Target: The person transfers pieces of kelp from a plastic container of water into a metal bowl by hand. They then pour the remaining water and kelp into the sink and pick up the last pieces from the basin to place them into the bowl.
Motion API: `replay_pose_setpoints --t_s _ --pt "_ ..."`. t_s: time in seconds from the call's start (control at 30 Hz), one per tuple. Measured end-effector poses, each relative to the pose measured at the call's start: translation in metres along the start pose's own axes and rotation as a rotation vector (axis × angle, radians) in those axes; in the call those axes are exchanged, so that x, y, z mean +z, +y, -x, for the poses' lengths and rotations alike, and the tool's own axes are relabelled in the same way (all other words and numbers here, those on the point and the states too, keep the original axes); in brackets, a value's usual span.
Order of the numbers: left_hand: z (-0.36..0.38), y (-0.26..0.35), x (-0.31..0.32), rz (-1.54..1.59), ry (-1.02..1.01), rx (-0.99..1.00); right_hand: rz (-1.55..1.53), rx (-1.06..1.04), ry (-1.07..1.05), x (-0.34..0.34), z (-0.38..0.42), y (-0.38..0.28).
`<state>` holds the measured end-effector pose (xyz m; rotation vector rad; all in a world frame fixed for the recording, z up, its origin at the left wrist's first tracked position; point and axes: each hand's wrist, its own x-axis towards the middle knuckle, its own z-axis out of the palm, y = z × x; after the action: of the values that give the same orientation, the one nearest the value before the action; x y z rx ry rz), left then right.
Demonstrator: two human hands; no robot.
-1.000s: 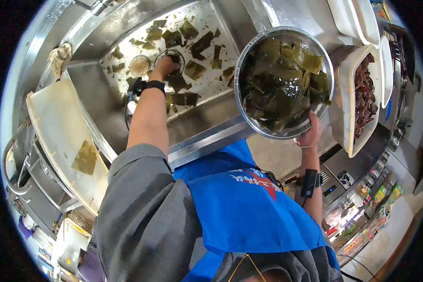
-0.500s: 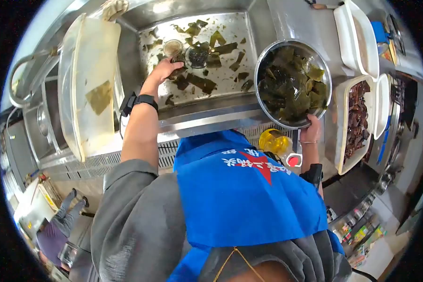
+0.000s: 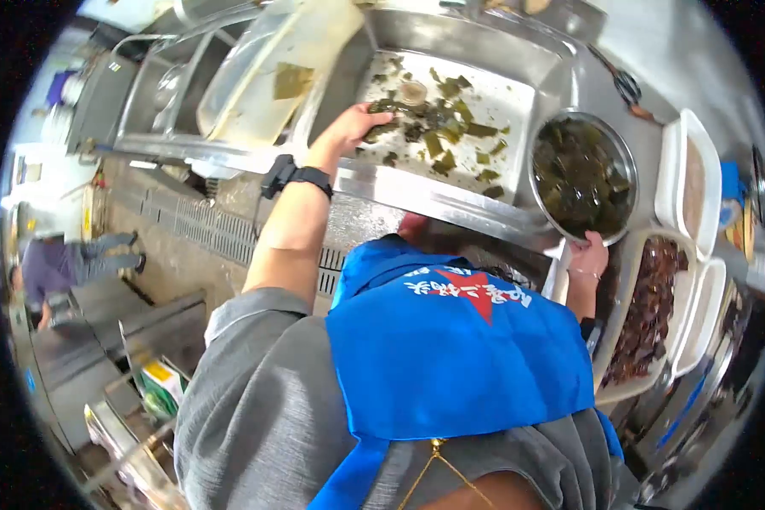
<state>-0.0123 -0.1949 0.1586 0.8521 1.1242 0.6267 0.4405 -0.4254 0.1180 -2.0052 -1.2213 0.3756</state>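
In the head view my left hand (image 3: 354, 127) reaches into a steel sink (image 3: 450, 183), fingers closed round dark green kelp pieces (image 3: 381, 127). More kelp scraps (image 3: 450, 132) lie scattered over the wet sink bottom, around a round drain fitting (image 3: 412, 93). A round steel bowl (image 3: 625, 208), heaped with wet kelp squares (image 3: 582, 174), stands at the sink's right side. My right hand (image 3: 588, 252) grips the near rim of that bowl, fingertips over the edge.
A translucent lid-like panel (image 3: 251, 85) with one kelp square (image 3: 293, 81) leans left of the sink. Right of the bowl are a tub of dark brown pieces (image 3: 650, 306) and white trays (image 3: 684, 183). Scissors (image 3: 627, 87) lie behind. Another person (image 3: 55, 268) stands far left.
The view has swung, so the sink and bowl appear farther right. My left hand has gathered kelp from the sink bottom. My right hand stays on the bowl rim.
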Motion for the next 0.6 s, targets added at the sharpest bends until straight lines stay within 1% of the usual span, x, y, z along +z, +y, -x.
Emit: replay_pose_setpoints --t_s 0.07,0.1,0.13,0.17,0.2,0.23,0.27,0.3,0.33,0.37,0.4,0.43,0.47,0.5,0.53,0.6 --pt "0.009 -0.008 0.002 -0.034 0.109 0.065 -0.102 0.155 -0.102 -0.018 0.005 -0.046" --pt "0.009 -0.013 -0.004 -0.447 0.2 0.121 -0.12 0.142 -0.118 -0.016 0.004 -0.037" --pt "0.017 -0.011 -0.002 -0.627 0.191 0.121 -0.601 0.42 -0.029 -0.015 0.001 -0.025" --pt "0.026 -0.01 0.002 -0.419 0.178 0.1 -1.08 0.701 0.066 -0.013 -0.004 -0.015" --pt "0.035 -0.008 0.008 -0.211 0.157 0.08 -1.092 0.694 0.057 -0.011 -0.005 -0.017" --pt "0.042 -0.005 0.012 -0.214 0.163 0.085 -1.088 0.616 0.051 -0.009 -0.002 -0.018" --pt "0.049 -0.002 0.015 -0.3 0.227 0.114 -1.079 0.539 0.047 -0.01 0.0 -0.019" --pt "0.061 0.005 0.025 -0.381 0.288 0.138 -0.942 0.453 0.002 -0.009 0.0 -0.01" --pt "0.086 0.024 0.05 -0.408 0.408 0.146 -0.801 0.367 -0.038 -0.011 -0.001 -0.012" --pt "0.077 0.014 0.04 -0.327 0.403 0.192 -0.957 0.453 -0.01 -0.014 -0.005 -0.013" --pt "0.068 0.005 0.027 -0.244 0.398 0.238 -1.112 0.536 0.019 -0.016 -0.007 -0.028" --pt "0.073 0.006 0.023 -0.229 0.383 0.259 -1.1 0.532 0.021 -0.017 -0.011 -0.032" --pt "0.076 0.007 0.022 -0.213 0.373 0.281 -1.171 0.62 0.072 -0.017 -0.016 -0.035" --pt "0.098 0.021 0.041 -0.225 0.431 0.309 -1.244 0.709 0.124 -0.017 -0.022 -0.036" --pt "0.096 0.017 0.034 -0.168 0.452 0.365 -1.238 0.708 0.12 -0.016 -0.025 -0.032" --pt "0.103 0.015 0.027 -0.051 0.394 0.387 -1.262 0.75 0.165 -0.014 -0.033 -0.027"
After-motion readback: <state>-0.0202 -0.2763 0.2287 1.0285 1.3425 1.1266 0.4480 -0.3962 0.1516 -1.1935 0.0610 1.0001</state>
